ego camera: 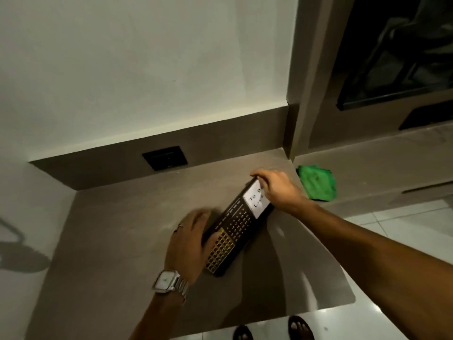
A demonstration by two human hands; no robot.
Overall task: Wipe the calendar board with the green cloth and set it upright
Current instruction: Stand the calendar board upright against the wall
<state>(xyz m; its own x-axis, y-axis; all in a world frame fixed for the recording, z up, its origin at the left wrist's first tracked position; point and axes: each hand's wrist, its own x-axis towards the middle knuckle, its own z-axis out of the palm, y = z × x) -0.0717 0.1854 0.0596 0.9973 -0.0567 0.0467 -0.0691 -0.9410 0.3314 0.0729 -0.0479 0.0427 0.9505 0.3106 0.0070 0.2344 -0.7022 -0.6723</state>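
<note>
The calendar board [236, 225] is a long black board with a gold grid at its near end and a white "To Do List" panel at its far end. It stands tilted on its long edge on the brown counter [122, 241]. My right hand [277, 188] grips its far end at the white panel. My left hand [190, 244], with a wristwatch, holds the near end from behind. The green cloth [317, 182] lies crumpled on the lower ledge to the right, apart from both hands.
A black wall socket [164, 157] sits in the brown backsplash behind the counter. A dark window [397, 52] is at the upper right above a ledge. White floor tiles and my feet [269, 330] show below the counter's front edge.
</note>
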